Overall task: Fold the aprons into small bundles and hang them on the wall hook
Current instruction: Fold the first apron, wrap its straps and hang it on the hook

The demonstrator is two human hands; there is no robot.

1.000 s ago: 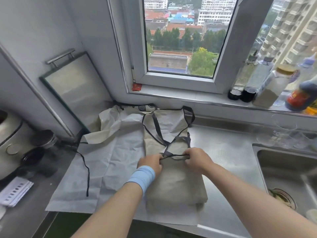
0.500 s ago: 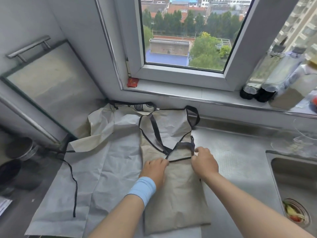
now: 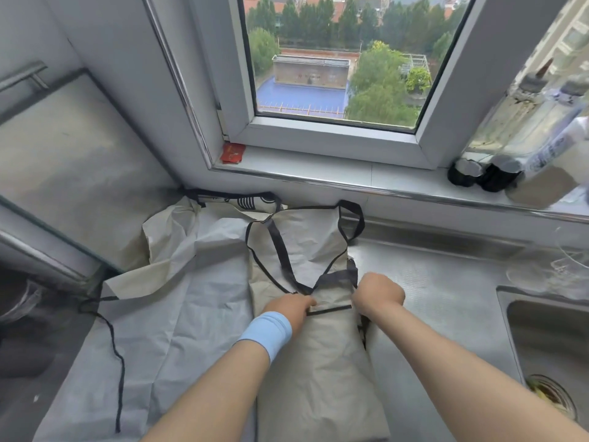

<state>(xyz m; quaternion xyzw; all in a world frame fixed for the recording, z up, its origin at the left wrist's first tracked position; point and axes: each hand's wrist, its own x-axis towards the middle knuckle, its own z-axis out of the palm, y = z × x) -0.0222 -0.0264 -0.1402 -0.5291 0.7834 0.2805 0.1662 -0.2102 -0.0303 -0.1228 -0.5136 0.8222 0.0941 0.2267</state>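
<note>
The widest open stretch lay right of the folded beige apron with black straps. There the bare stainless steel surface ran from the apron's edge to the rim of the steel sink, which dropped away at the far right. Clear glassware stood at the back of that stretch, just behind the sink.

To the left, a spread pale grey apron covered the surface, its thin black tie cord trailing over it. A large metal-framed glass panel leaned against the left wall, closing that side.

Above, dark-based clear bottles crowded the right end of the white windowsill. A small red packet sat at its left corner, with the sill bare between them.
</note>
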